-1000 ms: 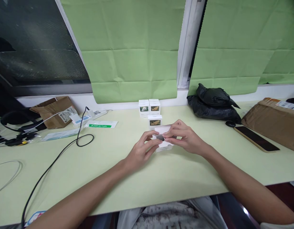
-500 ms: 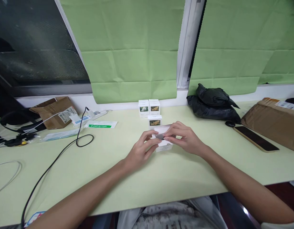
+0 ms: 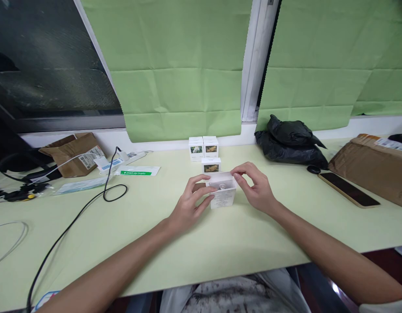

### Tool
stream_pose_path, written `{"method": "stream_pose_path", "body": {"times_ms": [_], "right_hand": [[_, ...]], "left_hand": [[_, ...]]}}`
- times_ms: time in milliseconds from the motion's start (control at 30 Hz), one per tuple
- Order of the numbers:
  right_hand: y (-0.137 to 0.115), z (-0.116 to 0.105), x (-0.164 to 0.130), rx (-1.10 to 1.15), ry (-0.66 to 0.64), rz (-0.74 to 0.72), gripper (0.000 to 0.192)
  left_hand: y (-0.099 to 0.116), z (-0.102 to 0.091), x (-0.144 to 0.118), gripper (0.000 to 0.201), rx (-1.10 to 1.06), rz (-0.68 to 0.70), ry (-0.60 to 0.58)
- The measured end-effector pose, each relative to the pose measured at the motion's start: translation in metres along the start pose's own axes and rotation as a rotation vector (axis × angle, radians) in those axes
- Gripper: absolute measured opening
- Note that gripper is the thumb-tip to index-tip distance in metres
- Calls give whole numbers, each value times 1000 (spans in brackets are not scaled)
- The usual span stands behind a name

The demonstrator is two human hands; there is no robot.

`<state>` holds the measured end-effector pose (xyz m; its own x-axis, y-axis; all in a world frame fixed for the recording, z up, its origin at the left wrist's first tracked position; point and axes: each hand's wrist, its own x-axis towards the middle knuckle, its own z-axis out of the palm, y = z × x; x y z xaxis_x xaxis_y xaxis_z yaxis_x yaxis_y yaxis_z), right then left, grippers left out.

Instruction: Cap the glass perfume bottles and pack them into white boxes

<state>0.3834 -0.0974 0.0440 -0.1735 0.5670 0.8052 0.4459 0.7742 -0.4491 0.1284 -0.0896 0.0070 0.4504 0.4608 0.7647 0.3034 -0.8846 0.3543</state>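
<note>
Pale green laminate worktop is carrying everything here, and nearest the camera two bare forearms are reaching forward over it. The left hand is gripping the left side of a small white open-topped cardboard box, its fingers curling around the box's far left corner and thumb pressing on the near side. The right hand is resting just beside the box's right edge, fingers lightly bent and touching the raised white flap; whether it is actually pinching that flap I cannot tell. Inside the box a small round grey object is lying, too small to identify. The box is standing on the worktop at its middle. Just behind it three small white cartons with flower pictures are standing close together. A thin black cable is looping across the left part of the worktop, and a dark flat smartphone is lying to the right. Farther back, a crumpled black plastic bag is sitting against the wall under green paper sheets.
</note>
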Motion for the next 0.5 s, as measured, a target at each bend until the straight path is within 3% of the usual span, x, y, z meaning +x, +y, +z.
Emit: {"method": "stream_pose_path", "body": {"times_ms": [133, 333, 500], "right_hand": [[2, 0, -2, -60, -63, -68, 17], [5, 3, -7, -107, -107, -98, 14], [8, 7, -9, -146, -75, -98, 14]], "left_hand": [[-1, -3, 1, 33, 18, -11, 11], [-10, 0, 1, 52, -64, 14, 55], [-11, -3, -1, 44, 27, 25, 0]]}}
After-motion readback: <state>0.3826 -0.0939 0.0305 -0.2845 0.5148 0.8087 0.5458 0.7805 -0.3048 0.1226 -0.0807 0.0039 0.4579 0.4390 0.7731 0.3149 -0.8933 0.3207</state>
